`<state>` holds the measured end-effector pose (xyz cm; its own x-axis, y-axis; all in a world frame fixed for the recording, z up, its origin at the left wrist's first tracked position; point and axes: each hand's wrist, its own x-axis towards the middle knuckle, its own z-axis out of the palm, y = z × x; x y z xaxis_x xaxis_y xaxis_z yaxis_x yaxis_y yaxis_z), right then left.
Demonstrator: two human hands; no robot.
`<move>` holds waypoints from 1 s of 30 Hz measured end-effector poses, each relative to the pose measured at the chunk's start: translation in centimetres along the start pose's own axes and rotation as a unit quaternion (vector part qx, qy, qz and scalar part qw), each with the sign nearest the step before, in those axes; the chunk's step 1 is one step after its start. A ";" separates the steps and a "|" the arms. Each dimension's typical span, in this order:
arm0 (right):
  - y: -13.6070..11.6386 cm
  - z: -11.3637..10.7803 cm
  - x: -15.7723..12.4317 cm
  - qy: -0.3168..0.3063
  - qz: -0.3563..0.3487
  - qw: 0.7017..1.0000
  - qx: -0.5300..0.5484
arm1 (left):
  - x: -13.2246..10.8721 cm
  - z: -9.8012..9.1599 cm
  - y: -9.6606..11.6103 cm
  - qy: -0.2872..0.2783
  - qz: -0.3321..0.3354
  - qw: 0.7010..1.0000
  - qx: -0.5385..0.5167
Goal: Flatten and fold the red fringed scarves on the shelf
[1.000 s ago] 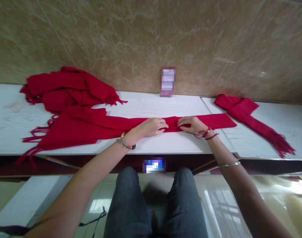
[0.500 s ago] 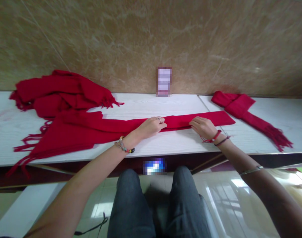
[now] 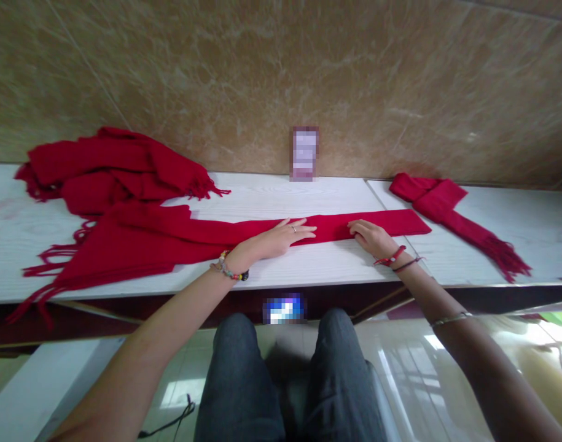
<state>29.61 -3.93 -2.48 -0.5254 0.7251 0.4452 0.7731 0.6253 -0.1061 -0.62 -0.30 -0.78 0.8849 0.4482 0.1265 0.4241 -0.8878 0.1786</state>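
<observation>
A red scarf lies lengthwise along the white counter, folded into a narrow band on the right and fanning out wider toward its fringed left end. My left hand lies flat on the band, its fingers stretched out and apart. Farther right, my right hand has its fingers bent and drawn together on the same band, gripping the cloth; the fingertips are partly hidden. The band's squared end shows beyond my right hand.
Behind the scarf's left end is a heap of red fringed scarves. Another folded red scarf lies at the right. A blurred upright object stands against the brown marbled wall. The white counter has its front edge close to my knees.
My left hand has opened from a pinch and spread its fingers flat over the scarf. My right hand stays on the cloth, almost unmoved. The view has shifted slightly.
</observation>
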 end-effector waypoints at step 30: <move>1.3 0.4 -0.4 -0.062 0.014 0.998 0.010 | 4.3 -0.6 2.1 -0.041 0.030 0.997 -0.054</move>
<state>30.73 -3.33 -3.14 -0.5446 0.7714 0.3293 0.7812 0.6094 -0.1354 3.93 -0.16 0.73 0.9230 0.3800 0.0607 0.3502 -0.8948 0.2770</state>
